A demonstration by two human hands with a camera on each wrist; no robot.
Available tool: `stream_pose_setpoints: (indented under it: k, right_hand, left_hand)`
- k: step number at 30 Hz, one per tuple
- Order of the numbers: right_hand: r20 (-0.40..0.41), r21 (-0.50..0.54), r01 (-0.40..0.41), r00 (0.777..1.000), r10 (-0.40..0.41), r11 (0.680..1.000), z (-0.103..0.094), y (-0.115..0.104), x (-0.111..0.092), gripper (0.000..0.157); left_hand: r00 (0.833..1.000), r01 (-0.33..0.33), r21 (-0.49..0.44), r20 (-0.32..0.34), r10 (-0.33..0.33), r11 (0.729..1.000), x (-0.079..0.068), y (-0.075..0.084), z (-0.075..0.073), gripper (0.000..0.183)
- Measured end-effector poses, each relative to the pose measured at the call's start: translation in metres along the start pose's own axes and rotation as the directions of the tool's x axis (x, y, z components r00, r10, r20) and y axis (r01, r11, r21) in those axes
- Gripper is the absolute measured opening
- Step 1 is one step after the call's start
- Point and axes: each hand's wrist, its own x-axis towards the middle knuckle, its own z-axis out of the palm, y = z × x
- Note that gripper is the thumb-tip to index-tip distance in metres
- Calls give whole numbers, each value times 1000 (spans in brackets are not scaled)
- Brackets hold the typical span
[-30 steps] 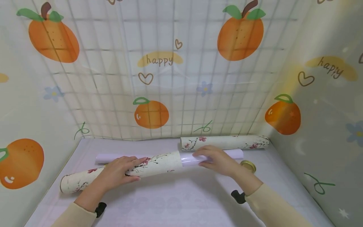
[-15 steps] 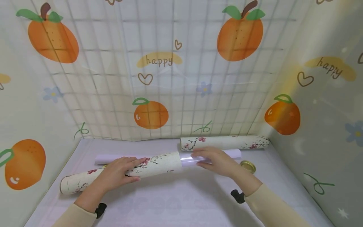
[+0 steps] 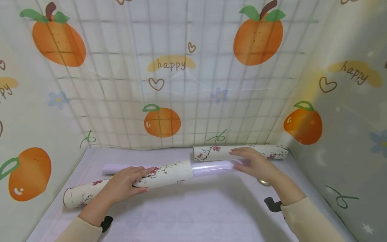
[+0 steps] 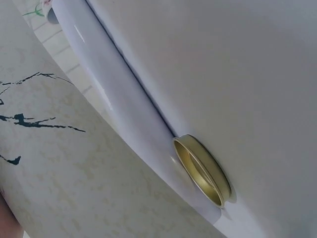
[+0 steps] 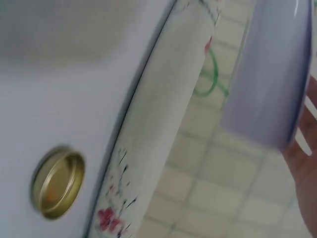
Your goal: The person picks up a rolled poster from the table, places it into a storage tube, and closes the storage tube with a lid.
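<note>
My left hand (image 3: 122,185) grips a floral cardboard tube (image 3: 173,174), fingers over the top and thumb along the near side. The tube slants up to the right, its left end low over the table. From its right mouth sticks a glossy lilac roll (image 3: 211,167). At that roll's far end is my right hand (image 3: 257,164), thumb by its edge and fingers reaching past above it. In the right wrist view, the roll's end (image 5: 272,89) lies against the hand, whose fingers (image 5: 309,119) look fairly straight behind it.
A second floral tube (image 3: 217,153) lies along the back wall. Another lilac roll (image 3: 121,168) lies behind the held tube, with a gold lid (image 4: 203,171) beside it. A second gold lid (image 5: 58,183) sits at the right, partly behind my right wrist.
My right hand has let go of the roll's middle and slid right to its outer end, with fingers more spread. The left hand and the tube have hardly moved.
</note>
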Motion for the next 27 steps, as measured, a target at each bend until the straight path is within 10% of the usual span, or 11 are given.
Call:
stream_pose_setpoints:
  k: [8, 27]
  right_hand:
    - [5, 100, -182, 983, 182, 978, -9, 21, -17, 54]
    - [2, 201, -280, 958, 285, 939, -3, 26, -22, 39]
  left_hand:
    - [1000, 2, -4, 10, -1, 1000, 0, -1, -2, 78]
    - [1000, 9, -14, 5, -9, 1000, -3, -2, -4, 74]
